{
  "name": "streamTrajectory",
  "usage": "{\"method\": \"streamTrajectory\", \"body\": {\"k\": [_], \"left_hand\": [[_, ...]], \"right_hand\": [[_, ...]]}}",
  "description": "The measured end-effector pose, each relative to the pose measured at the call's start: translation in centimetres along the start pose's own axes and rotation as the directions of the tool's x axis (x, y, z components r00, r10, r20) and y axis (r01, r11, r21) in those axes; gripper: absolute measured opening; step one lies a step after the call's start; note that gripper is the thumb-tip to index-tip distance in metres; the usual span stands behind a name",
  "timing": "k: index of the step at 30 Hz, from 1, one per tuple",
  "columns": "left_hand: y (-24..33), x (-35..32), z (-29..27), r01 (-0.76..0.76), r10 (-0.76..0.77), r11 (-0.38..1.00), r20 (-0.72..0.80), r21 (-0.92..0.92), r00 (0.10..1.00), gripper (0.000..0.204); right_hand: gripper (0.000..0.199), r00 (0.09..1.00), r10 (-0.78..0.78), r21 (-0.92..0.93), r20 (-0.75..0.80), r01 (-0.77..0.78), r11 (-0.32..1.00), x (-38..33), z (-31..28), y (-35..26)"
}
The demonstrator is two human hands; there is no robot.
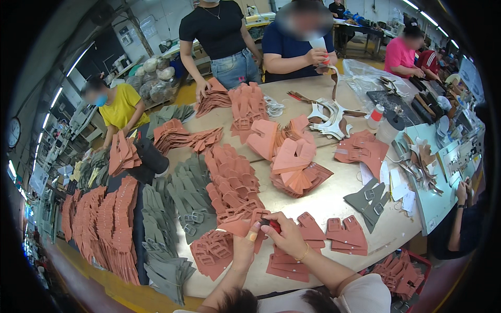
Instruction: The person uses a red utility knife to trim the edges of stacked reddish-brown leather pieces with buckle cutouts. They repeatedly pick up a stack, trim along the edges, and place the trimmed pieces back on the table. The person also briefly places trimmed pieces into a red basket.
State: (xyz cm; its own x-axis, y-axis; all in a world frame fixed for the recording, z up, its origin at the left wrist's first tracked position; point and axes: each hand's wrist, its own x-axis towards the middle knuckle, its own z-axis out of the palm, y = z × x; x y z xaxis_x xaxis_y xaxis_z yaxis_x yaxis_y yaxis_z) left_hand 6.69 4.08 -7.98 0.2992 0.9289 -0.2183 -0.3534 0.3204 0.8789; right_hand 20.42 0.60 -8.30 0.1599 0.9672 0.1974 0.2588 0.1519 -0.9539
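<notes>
My left hand (244, 249) pinches a terracotta buckled strap piece (237, 227) above the near edge of the table. Closed around a small red and black tool (273, 225), my right hand (286, 240) meets the same piece; the tool's tip is hidden. Left of my hands lies a pile of terracotta pieces with buckles (213, 251). Flat terracotta pieces are stacked by my right wrist (287, 265), with another small stack (347, 235) farther right. Beyond my left hand runs a long overlapping row of terracotta straps (232, 175).
Grey-green straps (190, 195) fill the left side, beside more terracotta rows (104, 229). A fanned terracotta bundle (295, 156) sits mid-table. Grey buckled pieces (369, 201) and a white bottle (375, 116) are to the right. Co-workers stand across the table. A red crate (424, 261) stands below right.
</notes>
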Motion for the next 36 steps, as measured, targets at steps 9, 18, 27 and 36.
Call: {"method": "streamTrajectory", "body": {"k": [9,18,27,36], "left_hand": [[-0.1,0.0,0.1,-0.076,0.081,0.991,-0.043,0.107,0.996,0.021],[-1.0,0.3,-0.2,-0.039,0.040,0.986,0.001,0.165,0.999,0.026],[-2.8,0.8,-1.2,-0.050,0.061,0.966,-0.033,0.254,0.998,0.028],[-3.6,1.2,-1.8,-0.006,0.020,0.975,-0.064,0.223,0.998,0.027]], "right_hand": [[0.040,0.995,0.093,0.111,0.028,-0.096,0.989,0.0,0.3,0.8],[0.039,0.997,0.077,0.111,0.023,-0.079,0.991,-0.2,-0.4,1.4],[0.036,0.995,0.091,0.176,-0.027,-0.085,0.981,0.8,-0.2,2.7],[0.039,0.989,0.026,-0.024,-0.143,-0.029,0.999,-0.5,-1.9,3.3]]}}
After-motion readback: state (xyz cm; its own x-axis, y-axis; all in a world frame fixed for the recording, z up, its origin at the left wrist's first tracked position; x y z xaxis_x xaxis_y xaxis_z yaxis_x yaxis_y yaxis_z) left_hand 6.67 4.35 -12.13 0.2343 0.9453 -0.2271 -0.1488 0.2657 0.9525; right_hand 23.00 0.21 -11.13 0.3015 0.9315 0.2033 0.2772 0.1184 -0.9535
